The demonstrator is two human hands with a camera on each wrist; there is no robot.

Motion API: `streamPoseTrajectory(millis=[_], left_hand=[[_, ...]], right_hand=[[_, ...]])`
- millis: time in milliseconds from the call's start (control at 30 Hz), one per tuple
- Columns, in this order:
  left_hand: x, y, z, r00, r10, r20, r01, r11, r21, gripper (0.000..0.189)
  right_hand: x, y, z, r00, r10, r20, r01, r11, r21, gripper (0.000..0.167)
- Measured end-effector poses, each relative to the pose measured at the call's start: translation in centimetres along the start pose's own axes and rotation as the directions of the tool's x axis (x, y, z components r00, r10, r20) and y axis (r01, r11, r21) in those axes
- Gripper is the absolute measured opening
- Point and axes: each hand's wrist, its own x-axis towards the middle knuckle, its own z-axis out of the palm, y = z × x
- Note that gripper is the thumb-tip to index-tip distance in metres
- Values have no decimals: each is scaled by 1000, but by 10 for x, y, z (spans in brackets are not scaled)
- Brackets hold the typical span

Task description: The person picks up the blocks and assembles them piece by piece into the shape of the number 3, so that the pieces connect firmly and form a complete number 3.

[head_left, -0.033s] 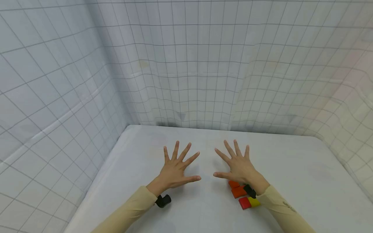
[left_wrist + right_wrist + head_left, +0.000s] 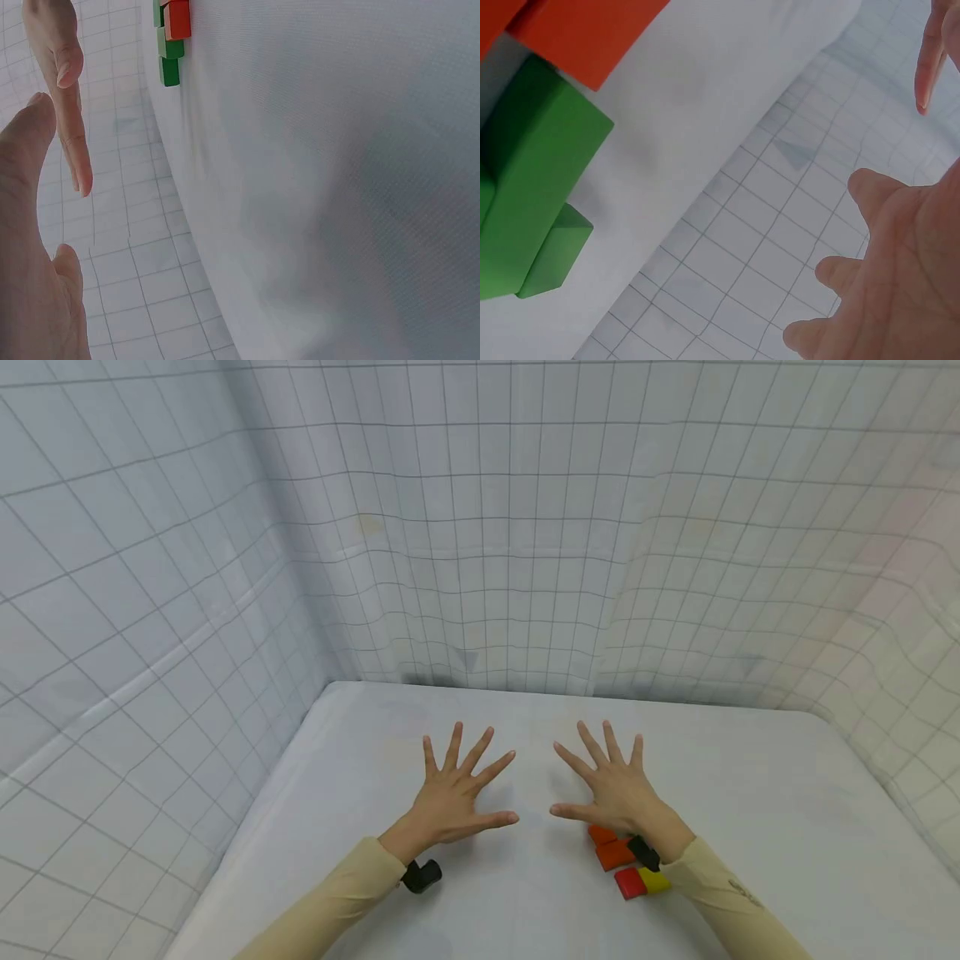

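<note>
Both hands are held palm down above the white table (image 2: pixel 525 893), fingers spread wide. My left hand (image 2: pixel 448 797) holds nothing, its thumb pointing toward the right hand. Opposite it, my right hand (image 2: pixel 621 793) is also bare, with orange blocks (image 2: pixel 615 855), a red block (image 2: pixel 631 883) and a yellow block (image 2: pixel 655 881) beneath its palm and wrist. Green blocks (image 2: pixel 544 165) lie beside the orange ones in the right wrist view; the right hand hides them in the head view. At the far end of the left wrist view stand green blocks (image 2: pixel 170 71) and an orange block (image 2: pixel 178 20).
A black camera (image 2: pixel 422 877) shows under the left wrist, and another black device (image 2: pixel 643 852) at the right wrist. White cloth walls (image 2: pixel 510 568) with a dark grid line surround the table at the back and both sides.
</note>
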Motion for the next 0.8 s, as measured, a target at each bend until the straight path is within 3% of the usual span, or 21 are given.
streamPoseTrajectory(millis=[167, 300, 400, 533, 633, 800], left_hand=[[3, 4, 1, 1000, 17, -2, -17, 1000, 4, 86], [8, 4, 1, 999, 28, -29, -27, 1000, 7, 86], [11, 3, 1, 996, 46, -71, -46, 999, -6, 85], [15, 1, 3, 988, 56, -145, -72, 992, -108, 78], [16, 1, 4, 982, 40, -183, -84, 968, -237, 64], [10, 6, 12, 985, 22, -173, -97, 894, -438, 40]], right_hand=[[-6, 2, 3, 1000, 12, 16, -13, 1000, 2, 92], [-4, 10, 0, 1000, -1, -13, 2, 998, 56, 87], [-3, 20, -5, 997, -17, -71, 29, 984, 174, 79], [-6, 40, -13, 994, 4, -111, 35, 937, 347, 64], [-12, 56, -17, 995, 51, -85, -8, 898, 440, 54], [-26, 77, -11, 998, 64, -1, -53, 843, 535, 31]])
